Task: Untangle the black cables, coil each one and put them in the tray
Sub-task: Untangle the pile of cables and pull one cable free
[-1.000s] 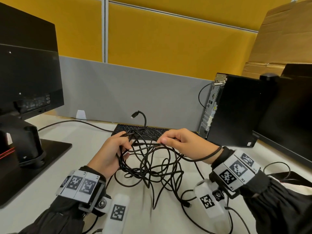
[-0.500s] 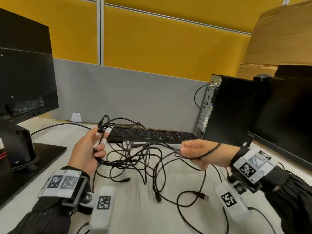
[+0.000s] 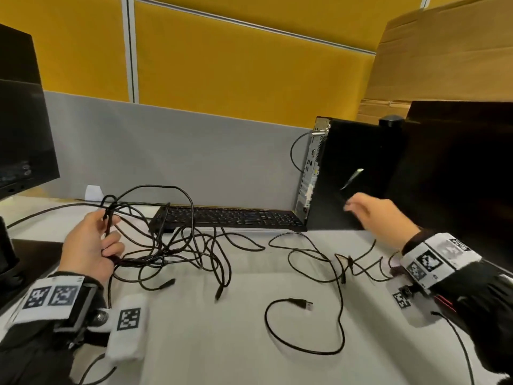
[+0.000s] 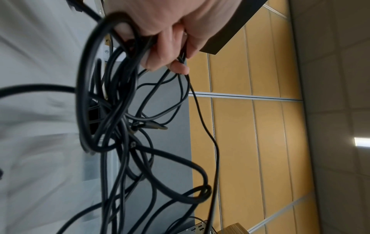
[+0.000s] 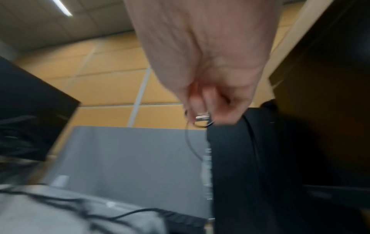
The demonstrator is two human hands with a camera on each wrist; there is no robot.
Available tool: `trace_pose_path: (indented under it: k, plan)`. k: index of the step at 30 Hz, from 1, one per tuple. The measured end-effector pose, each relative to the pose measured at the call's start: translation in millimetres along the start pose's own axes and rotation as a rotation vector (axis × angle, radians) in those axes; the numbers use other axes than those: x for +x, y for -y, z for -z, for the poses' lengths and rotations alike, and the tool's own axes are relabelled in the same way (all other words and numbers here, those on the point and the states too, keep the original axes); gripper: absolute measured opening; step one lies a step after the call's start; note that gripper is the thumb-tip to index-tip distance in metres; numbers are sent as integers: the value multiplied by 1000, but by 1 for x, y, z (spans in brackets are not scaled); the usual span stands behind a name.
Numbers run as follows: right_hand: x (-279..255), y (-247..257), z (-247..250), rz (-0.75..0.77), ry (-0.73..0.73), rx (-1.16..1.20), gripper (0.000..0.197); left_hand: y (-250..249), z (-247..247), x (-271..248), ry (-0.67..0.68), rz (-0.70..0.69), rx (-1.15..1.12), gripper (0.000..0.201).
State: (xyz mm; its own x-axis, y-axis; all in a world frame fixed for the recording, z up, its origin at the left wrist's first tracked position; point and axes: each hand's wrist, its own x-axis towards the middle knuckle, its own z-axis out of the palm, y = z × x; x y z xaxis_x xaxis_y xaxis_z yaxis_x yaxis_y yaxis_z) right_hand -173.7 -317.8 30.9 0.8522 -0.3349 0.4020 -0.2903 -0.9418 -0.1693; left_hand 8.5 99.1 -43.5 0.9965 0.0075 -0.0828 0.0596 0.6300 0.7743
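While left hand (image 3: 88, 245) grips tangled cables (image 3: 172, 245), right hand (image 3: 380, 215) pinches one plug end, well apart.

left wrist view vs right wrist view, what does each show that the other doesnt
Only the left wrist view shows the left hand gripping the cable tangle, loops hanging below the fingers. Only the right wrist view shows the right hand pinching a single cable end with a metal plug, beside the computer tower; it is blurred. Both show the grey divider and yellow panels.
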Motion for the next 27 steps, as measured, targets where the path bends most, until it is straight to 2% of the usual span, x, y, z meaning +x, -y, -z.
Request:
trace_pose_path:
  k: [3,5,7,9,12,14,17,21,24,25,27]
  plan:
    - [-37,46,-5,236,540,-34,34,4,-1,-1,-3,17,17,19]
    - [-60,68,-18,355,807,-13,52,6,-1,-1,1,26,41,19]
    - [-77,79,-36,400,980,-78,73,8,-1,1,7,29,62,18]
    - [-90,85,-54,449,1066,-243,81,9,0,3,25,38,73,18]
    - [-93,73,-72,490,1025,-380,67,11,-2,4,59,68,91,19]
    - [-82,50,-76,457,985,-413,56,12,-4,2,61,71,104,20]
    - [-56,3,-80,327,931,-398,54,13,-8,-4,65,71,123,21]
    - [-30,-41,-74,109,886,-255,54,12,-12,-14,72,76,142,19]
    - [-21,-38,-48,31,934,-245,49,10,-16,-21,87,72,159,20]
    - [-19,-32,-36,21,907,-263,46,10,-17,-23,93,68,165,20]
    - [-15,-5,-7,54,735,-228,32,10,-20,-26,110,54,165,21]
